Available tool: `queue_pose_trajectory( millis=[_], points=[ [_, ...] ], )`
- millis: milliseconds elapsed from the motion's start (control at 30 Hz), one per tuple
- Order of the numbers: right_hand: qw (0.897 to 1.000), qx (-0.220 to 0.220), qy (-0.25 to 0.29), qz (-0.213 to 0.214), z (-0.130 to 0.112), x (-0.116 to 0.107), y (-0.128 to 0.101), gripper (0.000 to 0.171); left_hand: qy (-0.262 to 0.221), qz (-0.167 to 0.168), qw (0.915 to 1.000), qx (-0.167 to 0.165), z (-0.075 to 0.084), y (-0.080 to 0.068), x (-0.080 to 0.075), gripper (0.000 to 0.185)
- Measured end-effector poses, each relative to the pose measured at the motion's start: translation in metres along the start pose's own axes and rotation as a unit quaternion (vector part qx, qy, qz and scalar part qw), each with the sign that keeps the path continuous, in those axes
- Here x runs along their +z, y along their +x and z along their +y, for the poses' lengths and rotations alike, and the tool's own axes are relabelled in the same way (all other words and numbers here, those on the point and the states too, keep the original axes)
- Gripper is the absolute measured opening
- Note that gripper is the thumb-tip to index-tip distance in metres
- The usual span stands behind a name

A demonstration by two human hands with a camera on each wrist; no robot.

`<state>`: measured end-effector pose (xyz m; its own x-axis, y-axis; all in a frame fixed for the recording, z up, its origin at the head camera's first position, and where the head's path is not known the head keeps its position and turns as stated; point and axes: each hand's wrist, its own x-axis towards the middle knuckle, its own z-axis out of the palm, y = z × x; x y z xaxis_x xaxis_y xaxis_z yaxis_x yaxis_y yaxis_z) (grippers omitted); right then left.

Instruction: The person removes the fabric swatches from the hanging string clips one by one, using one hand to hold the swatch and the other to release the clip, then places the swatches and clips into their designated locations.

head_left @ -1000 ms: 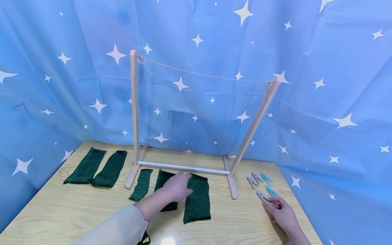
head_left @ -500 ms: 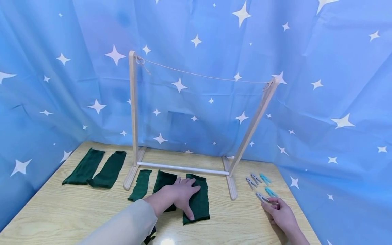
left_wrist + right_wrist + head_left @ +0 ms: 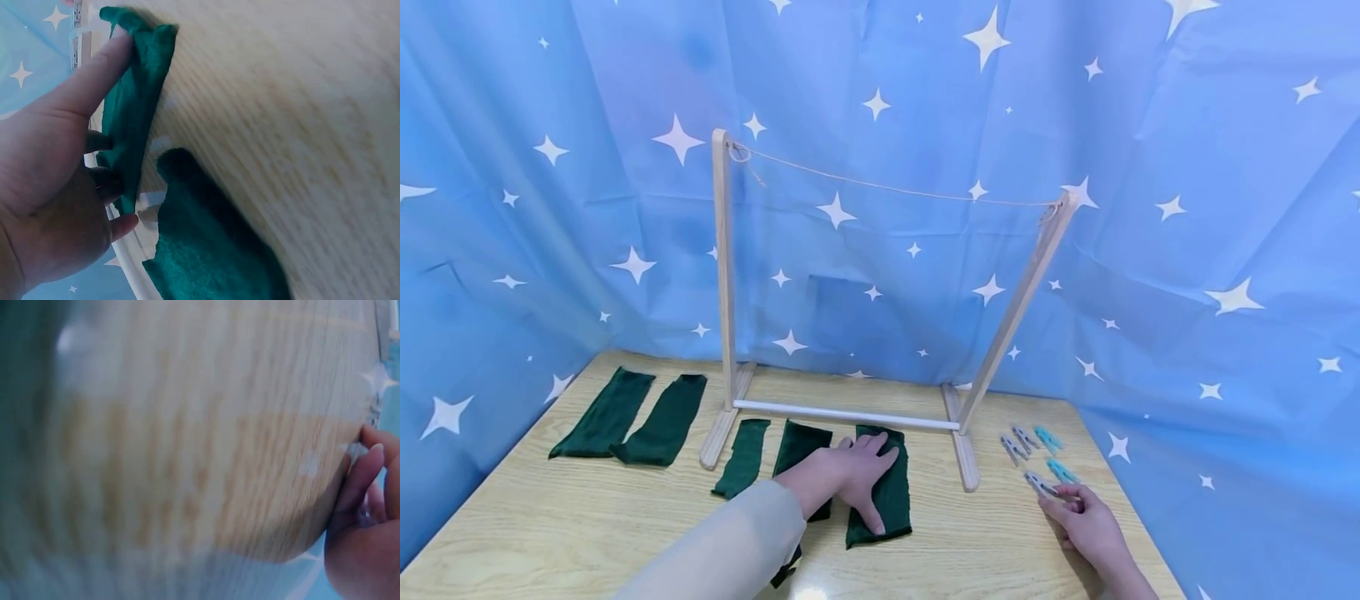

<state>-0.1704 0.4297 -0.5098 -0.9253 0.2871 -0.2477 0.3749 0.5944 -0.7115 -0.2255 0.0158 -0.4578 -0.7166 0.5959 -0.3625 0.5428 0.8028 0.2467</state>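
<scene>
My left hand (image 3: 857, 475) lies flat with fingers spread on a dark green cloth strip (image 3: 891, 500) in front of a wooden drying rack (image 3: 725, 275). The left wrist view shows the left hand (image 3: 50, 187) with its thumb stretched along that cloth (image 3: 134, 94), next to another green strip (image 3: 212, 250). My right hand (image 3: 1086, 525) rests near the table's right front edge and pinches the end of a grey clothespin (image 3: 1041, 485). In the blurred right wrist view, the right hand's (image 3: 369, 550) fingers are curled together.
A string (image 3: 895, 187) runs between the rack's posts. More green strips lie on the wooden table (image 3: 587, 533): two by the hand (image 3: 743, 457), two at far left (image 3: 602, 412). Grey (image 3: 1017, 442) and teal clothespins (image 3: 1048, 437) lie at right. Blue starred curtain surrounds the table.
My left hand went from cupped over the cloth's far end to flat and spread on it, sliding slightly nearer. The right hand has stayed put on the clothespin.
</scene>
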Motion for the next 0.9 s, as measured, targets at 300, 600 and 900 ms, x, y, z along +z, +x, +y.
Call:
queue_pose_trajectory(
  millis=[300,600,900],
  points=[
    [1.0,-0.003,-0.006,-0.001,-0.003,0.0,-0.002,0.067,0.0,-0.003,0.9998,-0.017,0.001,0.0,-0.002,0.136],
    [1.0,-0.003,0.0,0.004,0.001,0.001,0.001,0.068,-0.008,-0.004,1.0,-0.003,-0.003,-0.004,0.005,0.136],
    [1.0,0.004,0.002,0.003,0.0,0.002,0.0,0.068,-0.019,0.0,0.9998,0.008,-0.009,-0.005,0.009,0.135]
  ],
)
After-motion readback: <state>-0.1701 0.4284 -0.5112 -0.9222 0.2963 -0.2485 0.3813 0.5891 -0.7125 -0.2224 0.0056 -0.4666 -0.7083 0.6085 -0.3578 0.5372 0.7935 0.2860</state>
